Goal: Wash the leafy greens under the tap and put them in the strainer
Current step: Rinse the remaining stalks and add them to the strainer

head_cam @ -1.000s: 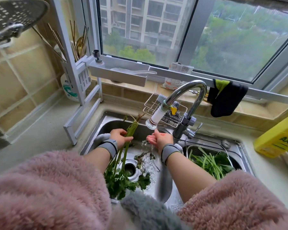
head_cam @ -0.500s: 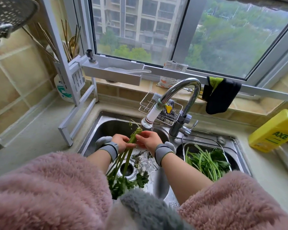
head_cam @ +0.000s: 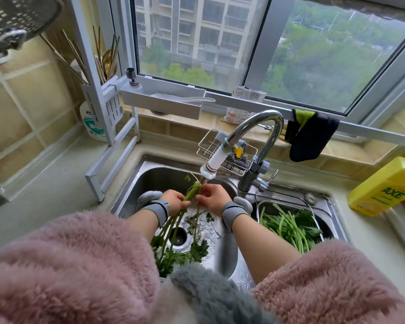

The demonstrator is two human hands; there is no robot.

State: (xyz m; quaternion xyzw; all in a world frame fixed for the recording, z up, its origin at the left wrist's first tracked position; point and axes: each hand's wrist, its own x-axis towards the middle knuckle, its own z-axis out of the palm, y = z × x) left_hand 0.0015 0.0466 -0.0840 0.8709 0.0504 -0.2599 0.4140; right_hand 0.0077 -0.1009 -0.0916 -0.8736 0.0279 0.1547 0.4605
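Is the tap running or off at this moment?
Running. Water leaves the tap nozzle onto the greens both hands hold, and splashes show around the sink drain.

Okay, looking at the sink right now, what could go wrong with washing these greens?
Loose sprigs lie beside the open drain under running water; they might wash in and clog it. The bunch hangs leaves-down from the left hand, so stems could slip out. Water from the tap may wet the fluffy sleeves.
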